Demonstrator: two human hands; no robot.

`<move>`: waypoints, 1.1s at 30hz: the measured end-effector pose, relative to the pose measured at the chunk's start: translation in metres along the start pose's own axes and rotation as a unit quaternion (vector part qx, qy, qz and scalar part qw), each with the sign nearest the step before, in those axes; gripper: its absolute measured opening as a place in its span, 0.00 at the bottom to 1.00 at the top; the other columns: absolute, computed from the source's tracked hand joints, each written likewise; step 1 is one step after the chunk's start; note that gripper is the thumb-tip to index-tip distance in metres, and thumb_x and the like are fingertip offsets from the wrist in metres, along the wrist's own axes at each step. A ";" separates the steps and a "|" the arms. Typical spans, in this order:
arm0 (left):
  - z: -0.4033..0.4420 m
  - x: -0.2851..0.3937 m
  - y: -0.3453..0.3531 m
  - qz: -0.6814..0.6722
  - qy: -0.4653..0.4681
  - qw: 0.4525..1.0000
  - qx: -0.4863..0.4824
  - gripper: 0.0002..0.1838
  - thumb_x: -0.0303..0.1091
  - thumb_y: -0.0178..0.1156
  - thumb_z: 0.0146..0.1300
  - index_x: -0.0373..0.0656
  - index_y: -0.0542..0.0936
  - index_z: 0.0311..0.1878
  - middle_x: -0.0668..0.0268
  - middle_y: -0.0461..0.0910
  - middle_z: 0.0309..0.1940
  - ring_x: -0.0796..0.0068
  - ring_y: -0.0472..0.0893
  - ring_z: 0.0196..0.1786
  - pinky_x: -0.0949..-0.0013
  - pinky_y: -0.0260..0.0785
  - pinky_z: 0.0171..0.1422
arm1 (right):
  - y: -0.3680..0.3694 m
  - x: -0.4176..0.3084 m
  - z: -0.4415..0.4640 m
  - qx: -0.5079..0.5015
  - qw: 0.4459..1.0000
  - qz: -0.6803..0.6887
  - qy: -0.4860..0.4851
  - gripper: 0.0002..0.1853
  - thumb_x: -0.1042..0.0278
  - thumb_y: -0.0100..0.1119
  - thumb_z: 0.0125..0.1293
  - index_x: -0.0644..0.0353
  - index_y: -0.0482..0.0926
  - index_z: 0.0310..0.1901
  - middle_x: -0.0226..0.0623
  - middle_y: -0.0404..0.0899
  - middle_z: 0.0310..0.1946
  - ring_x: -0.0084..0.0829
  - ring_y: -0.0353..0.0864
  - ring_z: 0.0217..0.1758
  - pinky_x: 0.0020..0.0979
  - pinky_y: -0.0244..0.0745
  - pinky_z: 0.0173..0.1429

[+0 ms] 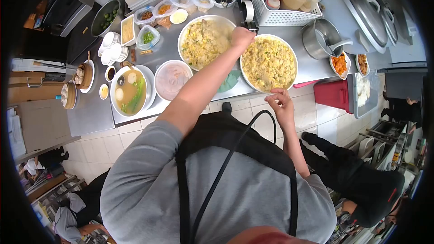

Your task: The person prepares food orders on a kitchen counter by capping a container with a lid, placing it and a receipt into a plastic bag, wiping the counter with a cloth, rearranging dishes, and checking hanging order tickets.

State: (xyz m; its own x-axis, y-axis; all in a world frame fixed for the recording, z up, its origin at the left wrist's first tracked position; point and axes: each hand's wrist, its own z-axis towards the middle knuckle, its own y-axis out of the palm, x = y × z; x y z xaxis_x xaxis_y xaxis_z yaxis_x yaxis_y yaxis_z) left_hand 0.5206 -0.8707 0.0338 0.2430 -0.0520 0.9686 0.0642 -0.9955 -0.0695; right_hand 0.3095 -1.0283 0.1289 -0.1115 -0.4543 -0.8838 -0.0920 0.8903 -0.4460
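My left hand [242,37] reaches across to the gap between two plates of yellow fried rice, the left plate [203,40] and the right plate [270,63]. Its fingers are closed, and what they hold is hidden. A black and white device [247,11] stands just beyond it. Close to the near rim of the right plate is my right hand [281,103], fingertips drawn together in a pinch; anything between them is too small to tell. Below the left plate lies a green cloth [229,81], partly behind my left forearm.
A soup bowl [131,91] and a lidded round container [172,80] sit at the left. Behind are small food bags and a white bottle basket [285,17]. A metal pot [321,38] stands right. A person in black [370,180] is at the lower right.
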 end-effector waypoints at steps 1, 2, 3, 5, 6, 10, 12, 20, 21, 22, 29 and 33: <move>0.000 0.004 -0.001 0.002 -0.002 1.000 0.000 0.14 0.36 0.58 0.49 0.31 0.77 0.22 0.57 0.77 0.19 0.61 0.77 0.22 0.69 0.72 0.33 | 0.005 0.001 -0.004 0.023 0.999 -0.006 -0.026 0.05 0.68 0.61 0.50 0.59 0.79 0.25 0.33 0.71 0.38 0.26 0.68 0.40 0.24 0.59 0.35; 0.000 0.010 0.000 0.187 0.058 0.980 0.031 0.10 0.33 0.59 0.45 0.33 0.78 0.22 0.54 0.78 0.22 0.59 0.78 0.26 0.66 0.72 0.35 | 0.010 0.000 -0.003 0.027 0.999 0.008 -0.028 0.04 0.68 0.61 0.49 0.58 0.79 0.26 0.33 0.71 0.38 0.26 0.68 0.40 0.24 0.59 0.35; -0.001 0.015 0.001 0.364 0.115 0.922 0.062 0.07 0.30 0.60 0.41 0.35 0.79 0.22 0.52 0.78 0.25 0.58 0.79 0.30 0.64 0.72 0.38 | 0.015 -0.004 -0.002 0.024 0.999 0.009 -0.029 0.04 0.68 0.61 0.49 0.58 0.79 0.26 0.33 0.71 0.38 0.26 0.68 0.40 0.24 0.59 0.35; -0.012 0.027 -0.003 0.370 0.110 0.918 0.091 0.05 0.28 0.58 0.42 0.36 0.79 0.22 0.51 0.77 0.24 0.54 0.78 0.34 0.59 0.70 0.41 | 0.027 -0.015 -0.003 0.021 0.998 0.033 -0.043 0.04 0.68 0.61 0.49 0.58 0.79 0.25 0.33 0.71 0.39 0.25 0.68 0.40 0.23 0.59 0.36; -0.012 0.033 -0.012 0.348 0.131 0.925 0.075 0.06 0.28 0.59 0.42 0.35 0.79 0.23 0.51 0.77 0.25 0.56 0.78 0.34 0.60 0.70 0.41 | 0.034 -0.015 -0.004 0.012 0.998 0.056 -0.019 0.05 0.68 0.62 0.49 0.58 0.79 0.25 0.33 0.70 0.40 0.23 0.68 0.39 0.22 0.60 0.35; -0.050 0.081 -0.100 -0.022 0.139 0.988 -0.059 0.10 0.31 0.64 0.44 0.35 0.78 0.28 0.62 0.79 0.26 0.74 0.78 0.30 0.74 0.70 0.35 | 0.085 -0.015 -0.011 -0.068 0.972 0.223 0.023 0.06 0.67 0.63 0.48 0.59 0.79 0.23 0.32 0.71 0.39 0.20 0.69 0.35 0.23 0.62 0.32; -0.064 0.082 -0.165 -0.115 0.110 0.984 -0.082 0.08 0.28 0.62 0.47 0.37 0.78 0.32 0.65 0.79 0.30 0.76 0.78 0.33 0.75 0.69 0.37 | 0.115 -0.019 -0.009 -0.170 0.969 0.178 0.016 0.06 0.70 0.61 0.51 0.64 0.78 0.23 0.35 0.69 0.40 0.24 0.69 0.43 0.25 0.64 0.45; -0.089 -0.019 -0.296 0.031 -0.035 0.999 0.018 0.05 0.27 0.61 0.47 0.39 0.78 0.30 0.66 0.79 0.27 0.78 0.76 0.29 0.76 0.68 0.35 | 0.231 -0.004 -0.001 -0.236 0.962 -0.001 -0.138 0.13 0.59 0.64 0.44 0.62 0.78 0.23 0.40 0.75 0.26 0.37 0.73 0.34 0.33 0.67 0.39; -0.084 -0.027 -0.296 0.030 -0.036 0.999 0.022 0.05 0.27 0.61 0.47 0.39 0.78 0.30 0.66 0.79 0.27 0.78 0.76 0.29 0.76 0.68 0.35 | 0.237 -0.003 0.007 -0.240 0.961 -0.002 -0.140 0.13 0.59 0.64 0.44 0.62 0.78 0.23 0.40 0.75 0.26 0.37 0.73 0.34 0.33 0.67 0.39; -0.083 -0.024 -0.289 0.144 -0.061 0.988 -0.015 0.07 0.28 0.61 0.47 0.39 0.78 0.30 0.66 0.78 0.26 0.78 0.76 0.28 0.75 0.68 0.33 | 0.237 -0.011 0.015 -0.187 0.962 -0.046 -0.192 0.13 0.59 0.65 0.44 0.62 0.78 0.22 0.40 0.75 0.26 0.36 0.73 0.34 0.32 0.66 0.39; -0.065 -0.044 -0.302 0.273 -0.198 0.937 -0.089 0.08 0.30 0.59 0.46 0.45 0.80 0.33 0.67 0.78 0.27 0.75 0.76 0.30 0.69 0.70 0.33 | 0.245 -0.012 0.034 -0.053 0.923 -0.227 -0.305 0.16 0.55 0.65 0.40 0.61 0.76 0.20 0.34 0.72 0.21 0.37 0.72 0.32 0.37 0.66 0.38; -0.050 -0.059 -0.309 0.415 -0.096 0.904 -0.040 0.10 0.31 0.59 0.46 0.43 0.79 0.34 0.66 0.78 0.28 0.75 0.76 0.29 0.69 0.70 0.33 | 0.236 -0.011 0.035 -0.091 0.915 -0.242 -0.311 0.14 0.57 0.65 0.40 0.59 0.76 0.22 0.34 0.72 0.23 0.37 0.73 0.32 0.37 0.66 0.38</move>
State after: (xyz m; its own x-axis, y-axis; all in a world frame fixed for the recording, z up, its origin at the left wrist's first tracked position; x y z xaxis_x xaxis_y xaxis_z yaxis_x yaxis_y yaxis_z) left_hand 0.4381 -0.5641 0.0096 0.3391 -0.7772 0.5301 -0.2863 -0.6220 -0.7288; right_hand 0.3240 -0.8124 0.0281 0.5646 -0.6383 -0.5234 -0.1510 0.5435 -0.8257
